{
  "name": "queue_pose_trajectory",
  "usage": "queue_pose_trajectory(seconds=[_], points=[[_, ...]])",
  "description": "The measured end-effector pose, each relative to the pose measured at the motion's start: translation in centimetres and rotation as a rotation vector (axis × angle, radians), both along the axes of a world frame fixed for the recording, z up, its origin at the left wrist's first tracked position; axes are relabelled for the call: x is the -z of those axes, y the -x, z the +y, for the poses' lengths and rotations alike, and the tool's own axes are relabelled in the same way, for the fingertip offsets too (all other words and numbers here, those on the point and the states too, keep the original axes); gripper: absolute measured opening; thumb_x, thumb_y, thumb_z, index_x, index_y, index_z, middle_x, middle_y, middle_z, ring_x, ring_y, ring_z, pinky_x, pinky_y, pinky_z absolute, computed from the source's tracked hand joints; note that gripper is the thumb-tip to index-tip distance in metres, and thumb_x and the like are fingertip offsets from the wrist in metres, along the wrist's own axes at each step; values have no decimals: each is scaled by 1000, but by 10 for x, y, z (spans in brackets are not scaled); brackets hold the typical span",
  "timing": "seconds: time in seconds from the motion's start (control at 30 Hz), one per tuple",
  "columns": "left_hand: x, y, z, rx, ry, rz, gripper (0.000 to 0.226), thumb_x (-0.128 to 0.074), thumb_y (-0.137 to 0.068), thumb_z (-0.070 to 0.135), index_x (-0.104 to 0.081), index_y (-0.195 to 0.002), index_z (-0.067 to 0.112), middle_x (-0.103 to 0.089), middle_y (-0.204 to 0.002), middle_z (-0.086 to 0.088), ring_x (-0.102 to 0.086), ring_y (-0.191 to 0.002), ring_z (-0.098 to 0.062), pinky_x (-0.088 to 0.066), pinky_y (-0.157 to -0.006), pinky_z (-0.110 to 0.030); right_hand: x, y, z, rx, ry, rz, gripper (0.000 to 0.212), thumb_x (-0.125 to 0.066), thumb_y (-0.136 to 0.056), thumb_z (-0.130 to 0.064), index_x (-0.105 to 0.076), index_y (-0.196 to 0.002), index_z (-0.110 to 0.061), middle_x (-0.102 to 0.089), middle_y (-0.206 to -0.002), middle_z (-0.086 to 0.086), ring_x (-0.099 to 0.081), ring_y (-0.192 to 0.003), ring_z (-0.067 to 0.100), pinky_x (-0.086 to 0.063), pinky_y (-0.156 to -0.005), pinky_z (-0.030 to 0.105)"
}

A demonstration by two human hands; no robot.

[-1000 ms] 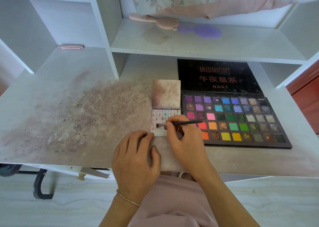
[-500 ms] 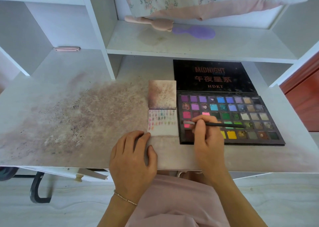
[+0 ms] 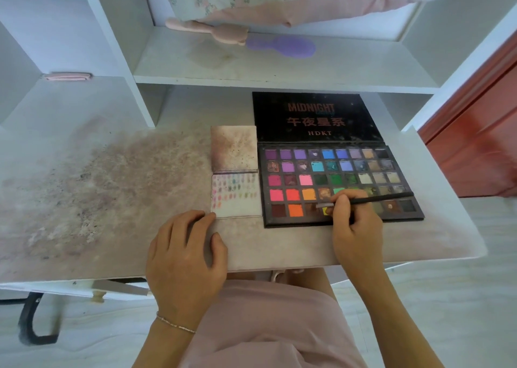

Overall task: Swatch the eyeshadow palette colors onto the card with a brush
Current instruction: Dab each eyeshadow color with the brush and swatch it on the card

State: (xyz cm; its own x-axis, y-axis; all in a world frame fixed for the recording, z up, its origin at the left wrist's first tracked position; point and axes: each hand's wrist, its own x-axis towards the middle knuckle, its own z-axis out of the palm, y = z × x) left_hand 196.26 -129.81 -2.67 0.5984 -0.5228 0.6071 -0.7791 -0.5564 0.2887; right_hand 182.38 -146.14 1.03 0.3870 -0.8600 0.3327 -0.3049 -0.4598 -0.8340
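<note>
Palette (image 3: 335, 183) lies open on the tabletop (image 3: 279, 244), lid flat behind it. Card (image 3: 236, 197) just left of it, upper rows already dotted with swatches, lower part bare. Right hand (image 3: 355, 227) pinches the brush (image 3: 366, 199), tip down over the bottom row near a yellow pan: loading colour, I judge. Left hand (image 3: 184, 255) lies flat, fingers relaxed, fingertip at the card's near corner. Next: carry the tip left to bare card.

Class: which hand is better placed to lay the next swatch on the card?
Right hand: it already grips the brush, tip in the palette. Left hand lies by the card.
</note>
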Motion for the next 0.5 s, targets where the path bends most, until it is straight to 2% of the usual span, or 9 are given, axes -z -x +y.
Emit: queue_pose_trajectory(seconds=[0.17, 0.33, 0.5], points=[[1, 0, -1, -1, 4, -5, 33, -44, -84, 26, -70, -94, 9, -67, -99, -9, -59, -91, -29, -45, -71, -35, 0, 0, -1, -81, 3, 43, 20, -40, -84, -21, -45, -72, -36, -51, -65, -18, -55, -70, -11, -39, -54, 2], [1, 0, 0, 0, 13, -14, 32, -44, -84, 26, -70, -94, 9, -67, -98, -8, -58, -90, -27, -44, -71, -34, 0, 1, 0, -44, 1, 23, 20, -40, -83, -21, -46, -70, -34, -50, -62, -19, -55, -66, -9, -38, -53, 2], [0, 0, 0, 0, 7, -17, 32, -45, -84, 26, -70, -94, 8, -67, -98, -9, -60, -89, -28, -45, -70, -35, 0, 1, 0, -90, 6, 49, 14, -43, -85, -16, -50, -74, -22, -50, -64, -19, -55, -68, -11, -37, -54, 0]])
